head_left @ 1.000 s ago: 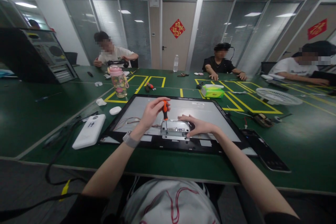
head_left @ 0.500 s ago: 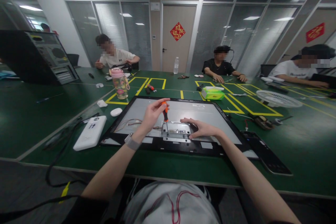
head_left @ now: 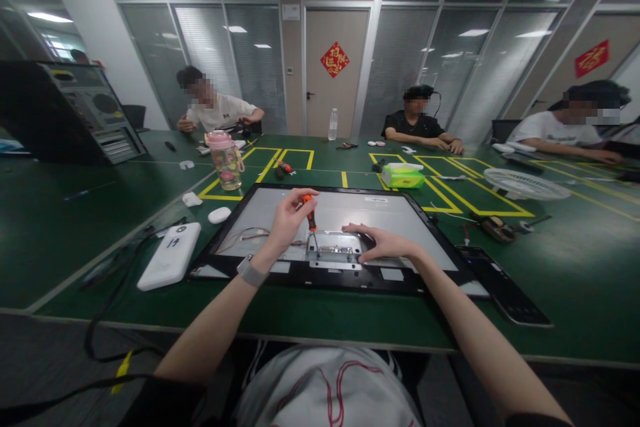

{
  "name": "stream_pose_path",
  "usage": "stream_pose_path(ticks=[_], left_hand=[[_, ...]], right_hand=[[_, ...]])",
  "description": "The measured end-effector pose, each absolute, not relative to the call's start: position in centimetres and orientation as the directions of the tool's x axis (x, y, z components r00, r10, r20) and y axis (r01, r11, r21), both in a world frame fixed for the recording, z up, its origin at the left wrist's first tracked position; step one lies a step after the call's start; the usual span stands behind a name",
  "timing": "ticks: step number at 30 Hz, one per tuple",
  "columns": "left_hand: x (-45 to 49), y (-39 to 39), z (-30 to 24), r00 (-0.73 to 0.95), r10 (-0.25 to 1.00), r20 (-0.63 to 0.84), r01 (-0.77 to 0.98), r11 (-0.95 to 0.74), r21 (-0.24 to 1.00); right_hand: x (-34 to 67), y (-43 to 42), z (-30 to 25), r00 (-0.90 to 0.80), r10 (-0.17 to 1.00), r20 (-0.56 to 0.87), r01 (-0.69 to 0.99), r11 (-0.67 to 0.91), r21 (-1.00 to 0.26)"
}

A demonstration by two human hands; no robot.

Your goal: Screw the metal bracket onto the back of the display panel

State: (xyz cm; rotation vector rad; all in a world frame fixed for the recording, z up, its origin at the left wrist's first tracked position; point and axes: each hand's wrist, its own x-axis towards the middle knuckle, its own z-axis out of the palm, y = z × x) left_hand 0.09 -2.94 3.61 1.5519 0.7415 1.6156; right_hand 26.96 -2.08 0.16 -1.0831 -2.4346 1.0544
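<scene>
A screwdriver (head_left: 311,219) with an orange and black handle is in my left hand (head_left: 289,219), its fingers closed at the top of the handle. The shaft slants slightly, and its tip meets the left part of a silver metal bracket (head_left: 320,265). My right hand (head_left: 383,243) rests at the bracket's right end with thumb and fingers spread apart. Beneath both hands lies a flat display panel (head_left: 400,213) with a grey back and black frame. Thin cables (head_left: 245,235) run across the panel to the left of the bracket.
On the left are a white power bank (head_left: 170,257), a white oval case (head_left: 219,215) and a pink-lidded bottle (head_left: 225,160). A black phone-like slab (head_left: 505,285) lies by the panel's right corner. Farther back are a green tissue pack (head_left: 403,176), a white fan grille (head_left: 525,185) and three co-workers.
The view has shifted slightly. The screwdriver handle leans a little further left with my left hand, while my right hand stays on the bracket. A co-worker across the table has brought their hands together.
</scene>
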Motion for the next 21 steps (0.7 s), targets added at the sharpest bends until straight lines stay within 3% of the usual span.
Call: stream_pose_path(ticks=[6,11,17,21], left_hand=[[0.18,-2.78,3.48,0.105,0.857,0.505,-0.255,-0.468,0.846],[0.02,-2.89,3.61,0.031,0.816,0.578,-0.084,-0.574,0.815],[0.13,-2.82,3.68,0.107,0.857,0.503,-0.239,-0.469,0.850],[0.11,-2.88,3.75,0.042,0.822,0.568,-0.099,-0.563,0.821]], right_hand=[[27.05,-2.01,0.11,-0.686,0.727,-0.041,0.528,0.457,-0.716],[27.06,-2.08,0.23,-0.681,0.731,-0.041,0.532,0.455,-0.714],[27.03,-2.01,0.12,-0.686,0.726,-0.043,0.532,0.460,-0.711],[27.04,-1.83,-0.11,-0.683,0.729,-0.041,0.530,0.456,-0.715]])
